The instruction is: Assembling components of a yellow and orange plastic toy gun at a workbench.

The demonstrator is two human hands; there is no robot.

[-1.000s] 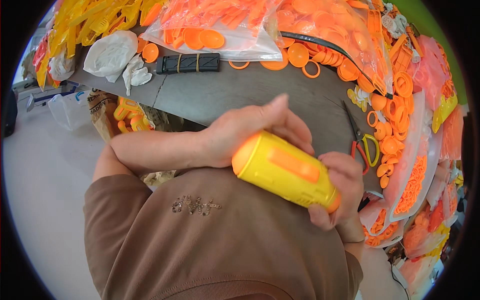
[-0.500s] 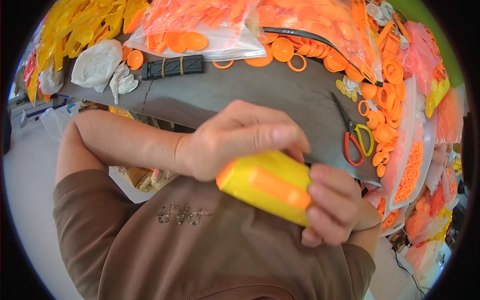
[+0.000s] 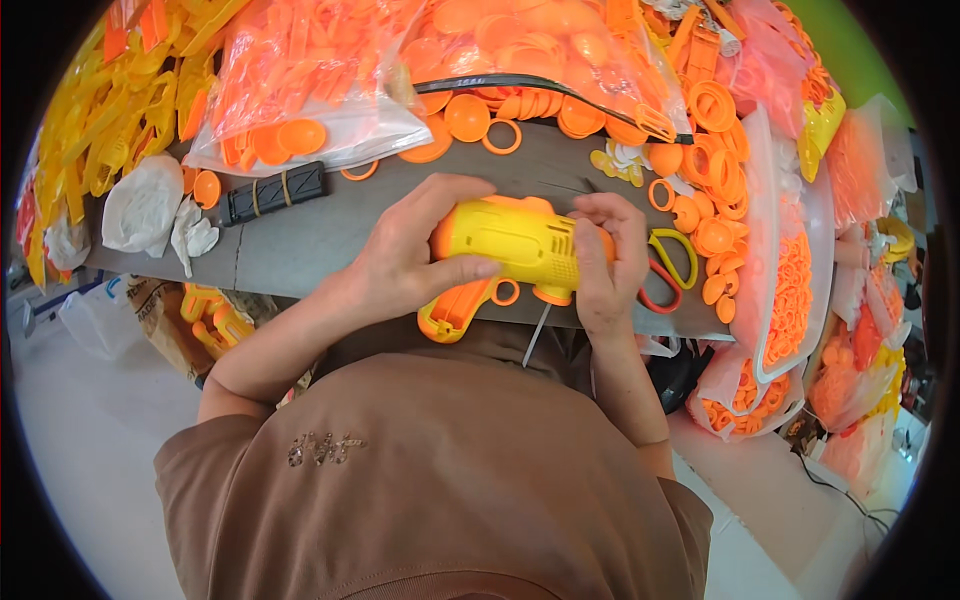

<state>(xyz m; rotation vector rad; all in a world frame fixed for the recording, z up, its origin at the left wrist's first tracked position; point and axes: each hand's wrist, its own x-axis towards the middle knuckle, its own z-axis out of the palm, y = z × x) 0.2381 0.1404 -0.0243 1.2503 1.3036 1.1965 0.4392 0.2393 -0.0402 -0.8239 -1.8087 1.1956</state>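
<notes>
Both my hands hold a yellow-and-orange plastic toy gun (image 3: 510, 243) sideways over the table's near edge. My left hand (image 3: 405, 245) grips its left end, thumb across the yellow body. The right hand (image 3: 610, 255) is closed round the orange right end, its fingers curled over. The orange handle hangs below my left thumb, beside a small orange ring. A thin whitish tube (image 3: 537, 335) hangs from the underside. Just right of my right hand lie scissors (image 3: 672, 270) with red and yellow-green handles, their blades partly hidden behind the hand.
On the grey table (image 3: 290, 235), a black rectangular block (image 3: 273, 194) has bands round it. White crumpled bags (image 3: 142, 205) and yellow parts (image 3: 130, 110) lie left. Bags of orange parts (image 3: 310, 70) line the back. Orange cups and rings (image 3: 715, 180) and a clear bin (image 3: 790, 290) stand right.
The toy gun has moved up and away from my chest to the table's edge and turned, showing its slotted yellow side. My hands now grip opposite ends. The view has shifted.
</notes>
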